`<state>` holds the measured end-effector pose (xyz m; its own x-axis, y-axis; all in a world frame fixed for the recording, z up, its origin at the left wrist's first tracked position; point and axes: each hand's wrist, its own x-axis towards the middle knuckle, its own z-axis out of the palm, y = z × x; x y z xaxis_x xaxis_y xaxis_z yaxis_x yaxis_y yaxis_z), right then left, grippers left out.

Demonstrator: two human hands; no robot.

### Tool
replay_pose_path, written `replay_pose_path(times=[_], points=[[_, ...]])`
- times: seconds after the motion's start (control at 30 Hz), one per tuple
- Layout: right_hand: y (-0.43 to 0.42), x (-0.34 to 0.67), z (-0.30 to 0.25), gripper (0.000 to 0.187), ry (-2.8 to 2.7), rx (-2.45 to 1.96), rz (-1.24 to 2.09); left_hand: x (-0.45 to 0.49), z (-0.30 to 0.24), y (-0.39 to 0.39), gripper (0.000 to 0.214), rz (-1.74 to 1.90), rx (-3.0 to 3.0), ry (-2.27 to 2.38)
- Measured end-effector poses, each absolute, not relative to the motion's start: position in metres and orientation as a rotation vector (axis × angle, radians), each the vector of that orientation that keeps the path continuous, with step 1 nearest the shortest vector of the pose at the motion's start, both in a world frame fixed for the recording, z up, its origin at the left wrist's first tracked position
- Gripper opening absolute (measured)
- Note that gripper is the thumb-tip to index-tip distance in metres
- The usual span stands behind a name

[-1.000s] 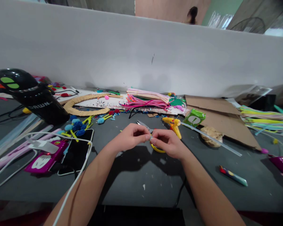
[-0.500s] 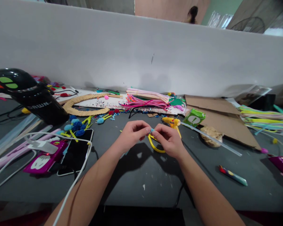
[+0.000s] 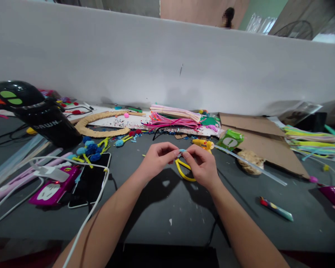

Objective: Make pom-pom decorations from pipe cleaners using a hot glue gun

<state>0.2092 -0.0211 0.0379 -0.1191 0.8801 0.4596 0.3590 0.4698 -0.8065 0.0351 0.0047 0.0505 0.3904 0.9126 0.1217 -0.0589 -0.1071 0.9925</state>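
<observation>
My left hand [image 3: 158, 158] and my right hand [image 3: 201, 163] meet above the middle of the dark table [image 3: 162, 208]. Both pinch a small light-blue piece [image 3: 181, 151] between their fingertips. Under my right hand lie yellow-handled scissors [image 3: 182, 172]. A yellow glue gun [image 3: 204, 143] with a clear glue stick [image 3: 248, 160] lies just behind my right hand.
A black jug [image 3: 36, 113], a phone [image 3: 91, 180], a purple device [image 3: 54, 188] and white cables [image 3: 80, 227] are at the left. Pipe cleaners [image 3: 173, 118], a cardboard ring [image 3: 99, 124], pom-poms [image 3: 91, 149], a green box [image 3: 229, 140] and cardboard [image 3: 262, 139] lie behind. A pen [image 3: 276, 208] lies at the right.
Both hands have lifted slightly and moved away from me, still pinching the small blue piece. The scissor handles now show more below my right hand.
</observation>
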Motion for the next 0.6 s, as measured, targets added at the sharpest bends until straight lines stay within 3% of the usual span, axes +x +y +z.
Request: replay_pose_path(times=[0.3,0.6], points=[[-0.0197,0.2105,0.0391,0.02,-1.72,-1.103,0.521,0.0351,0.0526,0.0022,0.023,1.059,1.801,0.978],[-0.0157,0.2165,0.0372,0.023,-1.776,-1.068,0.7,0.0333,0.054,0.0029,0.021,1.071,1.618,0.917]])
